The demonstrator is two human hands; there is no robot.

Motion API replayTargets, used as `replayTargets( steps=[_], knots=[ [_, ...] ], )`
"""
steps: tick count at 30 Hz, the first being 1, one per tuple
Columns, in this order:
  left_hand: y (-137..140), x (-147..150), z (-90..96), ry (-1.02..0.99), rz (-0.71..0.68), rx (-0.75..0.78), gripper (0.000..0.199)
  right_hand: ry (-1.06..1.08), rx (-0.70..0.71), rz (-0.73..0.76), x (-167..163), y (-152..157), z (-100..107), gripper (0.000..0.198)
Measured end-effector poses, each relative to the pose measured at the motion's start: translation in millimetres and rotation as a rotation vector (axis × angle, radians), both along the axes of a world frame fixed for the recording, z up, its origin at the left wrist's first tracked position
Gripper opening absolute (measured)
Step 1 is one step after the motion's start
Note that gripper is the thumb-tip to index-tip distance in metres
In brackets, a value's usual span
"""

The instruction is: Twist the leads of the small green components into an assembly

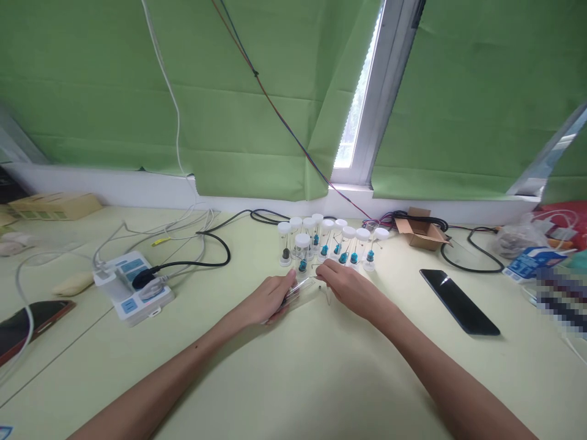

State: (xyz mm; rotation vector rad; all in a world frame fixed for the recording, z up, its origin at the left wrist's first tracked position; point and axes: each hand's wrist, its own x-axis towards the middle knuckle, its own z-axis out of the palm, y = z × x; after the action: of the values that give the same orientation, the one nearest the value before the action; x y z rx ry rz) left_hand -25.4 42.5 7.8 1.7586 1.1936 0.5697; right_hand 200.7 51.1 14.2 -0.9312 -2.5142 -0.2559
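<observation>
My left hand [277,299] is closed around a clear plastic case or packet [300,295], held tilted just above the table; a dark part shows by the fingers. At its right end my right hand [348,287] is closed in a pinch, with a thin, pale metal-like sliver at the fingertips that is too small to name. Just beyond both hands stand several clear tubes with white caps [302,239], most holding a small blue piece on a thin stem. One tube at the left [285,244] has a dark piece inside instead.
A white power strip [158,305] with plugs and cables lies to the left, near a dark phone [34,324]. On the right are a black phone [458,302], an open cardboard box [422,235] and a blue-and-white packet [532,261]. Black cable [220,237] runs along the back.
</observation>
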Motion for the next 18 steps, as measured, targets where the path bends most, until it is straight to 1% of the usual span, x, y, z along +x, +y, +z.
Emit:
replayTargets(
  steps=[8,12,15,18],
  knots=[
    [0.3,-1.4,-3.9,-0.007,-0.032,0.024,0.062,0.263,-0.062,0.182,-1.7,3.1,-8.7,0.027],
    [-0.4,-0.2,-2.5,-0.032,-0.037,0.008,0.062,0.438,-0.048,0.257,-6.7,4.8,-9.5,0.023],
    [-0.7,2.2,-1.9,-0.072,-0.032,-0.039,0.065,0.541,-0.039,0.273,-10.4,4.6,-8.2,0.02],
    [-0.3,4.4,-4.9,-0.156,-0.043,-0.127,0.071,0.591,-0.055,0.221,-12.1,2.3,-6.4,0.02]
  ],
)
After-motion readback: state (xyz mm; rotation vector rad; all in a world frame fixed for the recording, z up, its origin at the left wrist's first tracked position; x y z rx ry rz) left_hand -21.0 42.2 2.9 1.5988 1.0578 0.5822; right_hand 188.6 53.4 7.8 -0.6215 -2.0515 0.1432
